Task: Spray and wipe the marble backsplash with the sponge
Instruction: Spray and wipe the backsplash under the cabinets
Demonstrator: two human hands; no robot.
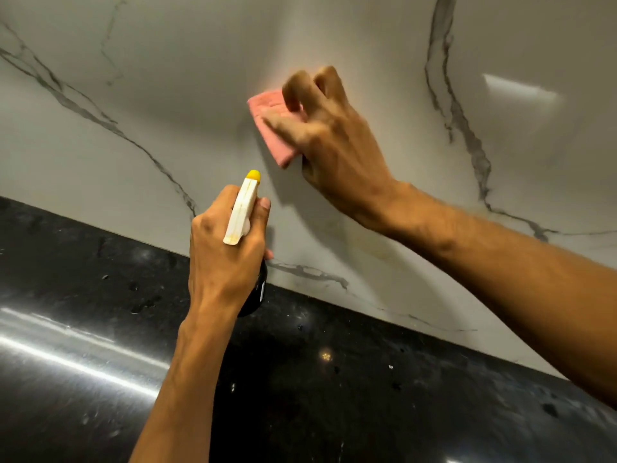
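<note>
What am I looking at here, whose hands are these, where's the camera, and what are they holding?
There is no machine here. A person wears one wide-angle camera on their head, so you see their own two bare hands from above and behind.

The left hand grips a spray bottle with a white trigger head and a yellow nozzle, which points towards the wall. The right hand presses a pink sponge against the marble backsplash, the pale wall with grey veins. Its fingers are curled over the sponge and look blurred.

Below the wall lies a black countertop with small specks or droplets on it. A shiny metal surface sits at the lower left.
</note>
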